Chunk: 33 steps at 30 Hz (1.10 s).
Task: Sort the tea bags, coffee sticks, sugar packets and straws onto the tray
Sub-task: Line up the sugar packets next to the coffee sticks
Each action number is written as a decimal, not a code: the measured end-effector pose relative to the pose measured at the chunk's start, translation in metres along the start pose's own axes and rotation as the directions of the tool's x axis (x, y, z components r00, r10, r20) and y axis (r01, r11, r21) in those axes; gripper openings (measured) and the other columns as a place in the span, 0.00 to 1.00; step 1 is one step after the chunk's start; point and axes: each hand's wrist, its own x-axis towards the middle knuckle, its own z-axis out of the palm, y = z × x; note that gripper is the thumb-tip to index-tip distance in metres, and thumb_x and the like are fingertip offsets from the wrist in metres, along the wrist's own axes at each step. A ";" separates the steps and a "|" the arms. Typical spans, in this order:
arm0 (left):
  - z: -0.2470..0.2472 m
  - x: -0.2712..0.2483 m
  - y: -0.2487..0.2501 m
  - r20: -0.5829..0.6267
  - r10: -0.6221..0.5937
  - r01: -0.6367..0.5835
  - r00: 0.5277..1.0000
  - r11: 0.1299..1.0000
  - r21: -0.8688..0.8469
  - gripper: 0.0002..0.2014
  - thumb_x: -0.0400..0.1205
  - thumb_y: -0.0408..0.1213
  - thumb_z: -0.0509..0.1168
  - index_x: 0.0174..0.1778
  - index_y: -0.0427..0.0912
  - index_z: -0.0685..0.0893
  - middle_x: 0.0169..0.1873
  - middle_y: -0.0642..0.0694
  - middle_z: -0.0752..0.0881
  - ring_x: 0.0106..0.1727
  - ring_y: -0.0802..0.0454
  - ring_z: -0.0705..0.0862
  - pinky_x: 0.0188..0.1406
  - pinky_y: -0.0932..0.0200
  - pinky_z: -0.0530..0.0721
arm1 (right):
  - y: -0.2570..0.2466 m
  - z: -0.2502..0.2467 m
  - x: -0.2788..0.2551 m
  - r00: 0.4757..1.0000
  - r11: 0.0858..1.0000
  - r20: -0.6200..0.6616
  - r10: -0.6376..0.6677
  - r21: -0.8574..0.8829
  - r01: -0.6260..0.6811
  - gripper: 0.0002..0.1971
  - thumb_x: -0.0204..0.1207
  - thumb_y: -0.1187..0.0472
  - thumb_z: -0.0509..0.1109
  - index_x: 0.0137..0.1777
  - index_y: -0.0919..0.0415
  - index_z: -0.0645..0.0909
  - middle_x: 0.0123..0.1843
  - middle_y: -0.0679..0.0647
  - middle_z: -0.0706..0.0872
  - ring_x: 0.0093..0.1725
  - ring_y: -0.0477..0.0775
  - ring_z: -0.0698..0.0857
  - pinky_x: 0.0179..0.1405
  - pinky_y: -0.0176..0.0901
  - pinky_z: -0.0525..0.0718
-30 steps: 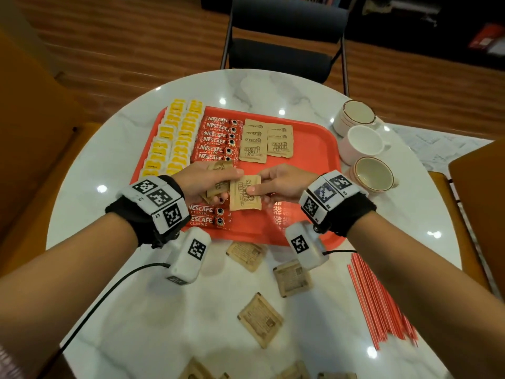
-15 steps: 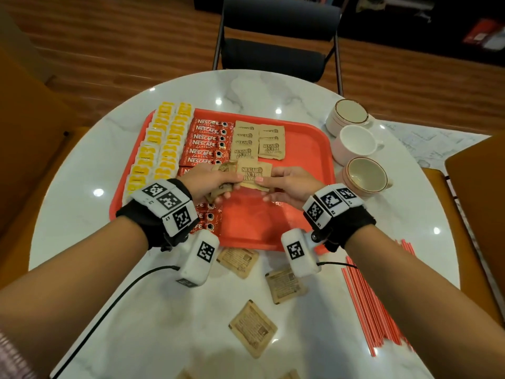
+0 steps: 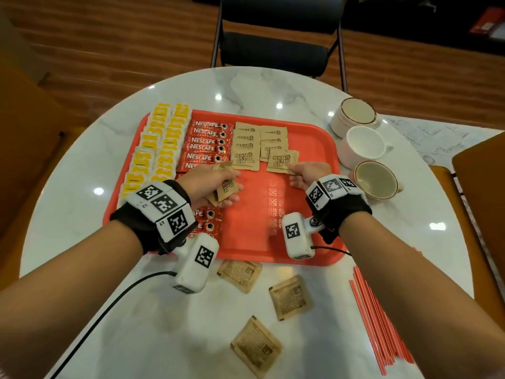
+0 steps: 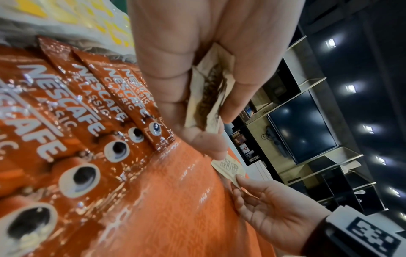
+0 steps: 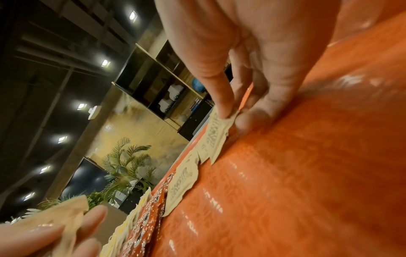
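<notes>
The red tray (image 3: 308, 138) holds yellow tea bags (image 3: 161, 143) at its left, red coffee sticks (image 3: 205, 143) beside them, then two columns of brown sugar packets (image 3: 246, 149). My right hand (image 3: 306, 175) pinches one sugar packet (image 3: 281, 161) by its near corner at the foot of the right column; in the right wrist view the packet (image 5: 216, 135) lies low on the tray. My left hand (image 3: 216, 184) grips a small stack of sugar packets (image 3: 226, 188) above the coffee sticks, and that stack (image 4: 208, 93) shows between thumb and fingers.
Loose sugar packets (image 3: 240, 274) (image 3: 291, 296) (image 3: 257, 347) lie on the marble table (image 3: 82, 203) in front of the tray. Red straws (image 3: 379, 321) lie at the right front. Three cups (image 3: 363, 147) stand right of the tray. A black chair (image 3: 276, 36) stands beyond the table.
My right hand drew one sugar packet away from the left hand's stack and carried it up and right to the right sugar column. The left hand kept its stack and stayed roughly in place.
</notes>
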 end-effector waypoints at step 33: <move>-0.001 0.000 -0.003 0.014 -0.031 0.031 0.999 0.999 -0.031 0.06 0.85 0.31 0.58 0.51 0.39 0.80 0.42 0.39 0.85 0.23 0.55 0.85 0.22 0.65 0.83 | -0.001 0.020 0.019 0.993 0.955 -0.113 -0.019 -0.296 -0.015 0.13 0.75 0.62 0.69 0.30 0.59 0.72 0.30 0.52 0.76 0.29 0.49 0.75 0.38 0.39 0.80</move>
